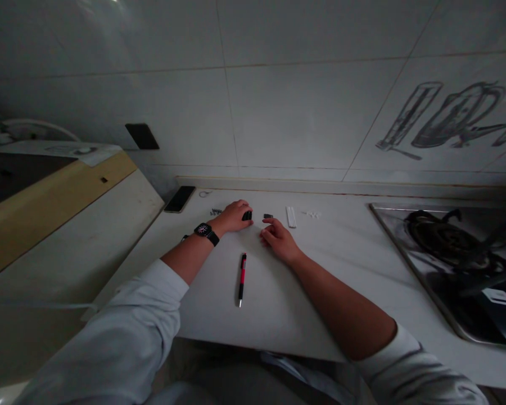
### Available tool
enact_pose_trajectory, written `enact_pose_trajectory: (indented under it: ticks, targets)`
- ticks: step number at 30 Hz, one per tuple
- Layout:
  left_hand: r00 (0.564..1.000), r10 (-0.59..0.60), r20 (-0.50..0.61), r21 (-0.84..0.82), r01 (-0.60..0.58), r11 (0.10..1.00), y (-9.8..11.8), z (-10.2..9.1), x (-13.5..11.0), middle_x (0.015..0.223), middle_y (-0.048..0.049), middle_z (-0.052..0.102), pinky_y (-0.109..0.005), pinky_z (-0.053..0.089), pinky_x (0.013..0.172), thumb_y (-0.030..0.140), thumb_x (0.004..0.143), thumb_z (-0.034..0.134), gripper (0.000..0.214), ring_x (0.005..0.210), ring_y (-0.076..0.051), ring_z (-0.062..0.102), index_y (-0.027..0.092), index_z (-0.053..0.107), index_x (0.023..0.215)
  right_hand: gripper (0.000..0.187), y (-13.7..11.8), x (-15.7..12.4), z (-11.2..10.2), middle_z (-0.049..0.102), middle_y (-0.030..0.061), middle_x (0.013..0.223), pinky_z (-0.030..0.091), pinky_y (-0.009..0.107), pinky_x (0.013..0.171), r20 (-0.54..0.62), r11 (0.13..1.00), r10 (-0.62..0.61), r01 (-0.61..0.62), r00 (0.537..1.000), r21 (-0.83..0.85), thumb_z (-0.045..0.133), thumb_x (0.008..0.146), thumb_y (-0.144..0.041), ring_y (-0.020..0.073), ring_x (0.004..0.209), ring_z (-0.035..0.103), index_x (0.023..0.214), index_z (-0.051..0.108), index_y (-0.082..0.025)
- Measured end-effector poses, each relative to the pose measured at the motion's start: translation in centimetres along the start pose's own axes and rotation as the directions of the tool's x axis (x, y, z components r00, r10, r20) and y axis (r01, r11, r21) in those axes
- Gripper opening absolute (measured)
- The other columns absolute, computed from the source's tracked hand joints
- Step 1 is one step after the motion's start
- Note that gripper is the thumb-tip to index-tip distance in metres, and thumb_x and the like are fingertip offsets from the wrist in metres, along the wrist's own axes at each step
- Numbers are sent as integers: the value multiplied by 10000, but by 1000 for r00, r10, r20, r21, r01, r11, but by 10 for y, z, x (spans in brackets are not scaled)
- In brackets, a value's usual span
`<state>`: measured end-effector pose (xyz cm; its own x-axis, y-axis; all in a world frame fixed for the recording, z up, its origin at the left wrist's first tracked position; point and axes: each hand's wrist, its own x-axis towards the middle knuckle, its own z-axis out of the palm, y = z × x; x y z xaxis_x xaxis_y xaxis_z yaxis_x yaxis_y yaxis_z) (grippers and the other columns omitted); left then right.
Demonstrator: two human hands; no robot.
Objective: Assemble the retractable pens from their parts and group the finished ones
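My left hand [235, 217], with a black watch [203, 229] on its wrist, curls around some small black pieces [247, 216] at the back of the white counter. To the right, my right hand [279, 241] hovers low or rests on the counter, its index finger stretched apart from the thumb and nothing visible in it. Just beyond that fingertip lies another small dark piece [268, 216]. Several small dark parts [216, 212] sit left of my left hand, partly hidden by it. A red and black pen [242, 279] lies nearer to me, between my forearms.
White sticks [291, 217] and small white pieces [312, 214] lie right of my hands. At the back left are a phone [180, 199] and a ring-like item [204, 194]. A gas stove [421, 275] stands right; a large pale box-like object [109, 225] flanks the left.
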<state>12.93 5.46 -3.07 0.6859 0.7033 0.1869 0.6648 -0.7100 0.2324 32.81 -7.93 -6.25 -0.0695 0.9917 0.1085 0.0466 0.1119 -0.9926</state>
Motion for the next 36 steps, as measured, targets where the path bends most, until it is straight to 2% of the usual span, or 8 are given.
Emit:
enact_pose_trajectory:
  ticks: [12, 16, 20, 22, 24, 27, 30, 36]
  targets:
    - [1000, 9, -9, -22, -9, 1000, 3, -10, -8, 1341, -139, 598, -400, 457, 1106, 377, 820, 772, 523, 1242, -278, 592, 175, 658, 1289, 372, -5, 0, -2, 642, -22, 836, 529, 290, 662, 22, 998, 33, -32, 999, -55, 582, 860, -432, 142, 682, 626, 1187, 531, -260]
    - [991, 3, -133, -70, -13, 997, 21, -31, -19, 1356, -118, 599, -416, 427, 1151, 312, 870, 734, 457, 1285, -265, 562, 193, 636, 1301, 261, -19, -10, -2, 641, -10, 784, 474, 289, 684, 98, 941, -90, 117, 991, -318, 558, 912, -388, 148, 673, 588, 1109, 631, -231]
    - [941, -68, -331, -207, -2, 978, 50, -49, -34, 1294, -102, 628, -399, 442, 1143, 262, 943, 651, 328, 1257, -227, 578, 195, 628, 1263, 246, -38, -30, 12, 697, 20, 825, 450, 301, 742, 385, 769, -161, 360, 909, -529, 549, 963, -333, 176, 734, 613, 1138, 704, -256]
    - [919, -98, -383, -289, -18, 957, 63, -47, -42, 1263, -97, 650, -392, 463, 1120, 261, 963, 626, 269, 1235, -215, 594, 198, 635, 1225, 211, -44, -39, 23, 736, 36, 919, 450, 307, 768, 545, 703, -141, 471, 827, -533, 567, 975, -357, 199, 819, 650, 1090, 723, -275]
    - [909, -145, -391, -385, -18, 923, 72, -38, -49, 1232, -92, 669, -375, 504, 1063, 263, 969, 616, 238, 1171, -201, 627, 195, 643, 1196, 209, -48, -44, 32, 746, 51, 946, 440, 309, 756, 618, 618, -93, 532, 781, -579, 565, 988, -397, 216, 844, 662, 986, 725, -263]
    - [926, -220, -306, -530, 27, 848, 78, -17, -57, 1122, -74, 717, -336, 565, 908, 266, 990, 575, 198, 968, -170, 678, 192, 661, 1152, 264, -50, -45, 34, 732, 88, 895, 416, 317, 703, 529, 483, -22, 472, 848, -738, 596, 966, -466, 241, 807, 658, 894, 696, -233]
    - [963, -167, -211, -567, 18, 823, 76, -1, -62, 1076, -61, 738, -327, 561, 894, 261, 989, 576, 185, 964, -173, 689, 197, 677, 1130, 204, -56, -42, 22, 722, 111, 937, 405, 314, 682, 356, 385, 26, 320, 934, -866, 671, 894, -418, 249, 816, 657, 949, 674, -221]
    - [981, -41, -188, -418, -42, 907, 72, 4, -65, 1027, -51, 704, -319, 546, 849, 282, 982, 604, 219, 902, -173, 665, 214, 688, 1172, 250, -71, -43, 7, 711, 106, 1070, 428, 299, 720, 172, 291, 131, 128, 976, -948, 550, 905, -275, 231, 891, 676, 1129, 634, -203]
